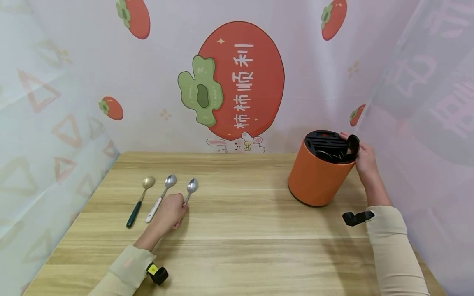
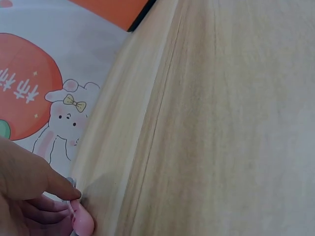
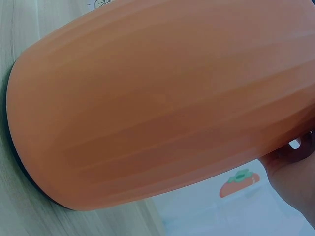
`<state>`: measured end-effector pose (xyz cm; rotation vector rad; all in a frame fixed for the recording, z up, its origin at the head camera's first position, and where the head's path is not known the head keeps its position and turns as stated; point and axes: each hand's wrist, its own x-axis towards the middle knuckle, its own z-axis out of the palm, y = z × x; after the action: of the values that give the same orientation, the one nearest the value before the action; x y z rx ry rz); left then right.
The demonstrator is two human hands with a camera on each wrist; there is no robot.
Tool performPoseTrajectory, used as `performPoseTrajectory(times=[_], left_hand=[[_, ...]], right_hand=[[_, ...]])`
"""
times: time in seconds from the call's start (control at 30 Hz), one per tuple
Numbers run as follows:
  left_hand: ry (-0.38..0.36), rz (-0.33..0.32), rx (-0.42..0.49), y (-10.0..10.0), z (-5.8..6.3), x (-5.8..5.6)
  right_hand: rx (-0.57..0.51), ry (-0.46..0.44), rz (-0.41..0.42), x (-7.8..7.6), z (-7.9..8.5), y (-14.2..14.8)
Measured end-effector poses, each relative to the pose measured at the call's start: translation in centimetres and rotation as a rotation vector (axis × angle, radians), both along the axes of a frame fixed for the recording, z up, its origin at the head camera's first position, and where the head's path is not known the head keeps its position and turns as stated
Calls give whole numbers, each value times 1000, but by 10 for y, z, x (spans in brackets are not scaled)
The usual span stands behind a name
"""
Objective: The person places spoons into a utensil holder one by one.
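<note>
My left hand (image 1: 171, 209) pinches the pink handle (image 2: 83, 223) of a metal spoon (image 1: 192, 186) at the left of the wooden table. Just left of it lie a spoon with a white patterned handle (image 1: 154, 209) and a gold-toned spoon with a dark green handle (image 1: 134, 214). At the right stands an orange utensil holder (image 1: 319, 176) with a black slotted top. My right hand (image 1: 366, 162) grips its upper right side, fingertips showing at the back rim. Beside those fingers a rounded black utensil head (image 1: 353, 144) sticks out of the holder; part of this hand is hidden.
The wooden table (image 1: 237, 255) reaches back to a wall cloth (image 1: 296, 82) printed with persimmons and a rabbit. More printed cloth hangs at the left and right sides. Several thin curved edges show inside the holder's front opening.
</note>
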<state>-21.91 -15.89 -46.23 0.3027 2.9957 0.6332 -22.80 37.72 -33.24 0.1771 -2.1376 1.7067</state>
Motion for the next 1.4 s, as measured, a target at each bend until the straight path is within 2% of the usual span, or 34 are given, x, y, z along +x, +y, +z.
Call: performPoseTrajectory(times=[0.13, 0.23, 0.37, 0.53, 0.77, 0.87, 1.13, 1.4], left_hand=[[5, -20, -8, -1, 3, 0], [-4, -28, 8, -1, 5, 1], [-5, -24, 23, 0, 4, 3], [13, -1, 38, 5, 6, 4], [30, -14, 151, 16, 15, 8], [56, -9, 196, 21, 19, 10], [137, -27, 241, 35, 26, 10], [254, -56, 282, 54, 37, 11]], right_hand=[[28, -12, -12, 2, 2, -2], [104, -43, -46, 2, 4, -2], [143, -82, -56, 3, 6, -3], [124, -88, -48, 2, 6, -2], [152, -74, -60, 3, 6, -1], [152, -66, -59, 5, 6, -2], [154, -72, -62, 5, 6, -5], [164, -91, -67, 5, 8, -6]])
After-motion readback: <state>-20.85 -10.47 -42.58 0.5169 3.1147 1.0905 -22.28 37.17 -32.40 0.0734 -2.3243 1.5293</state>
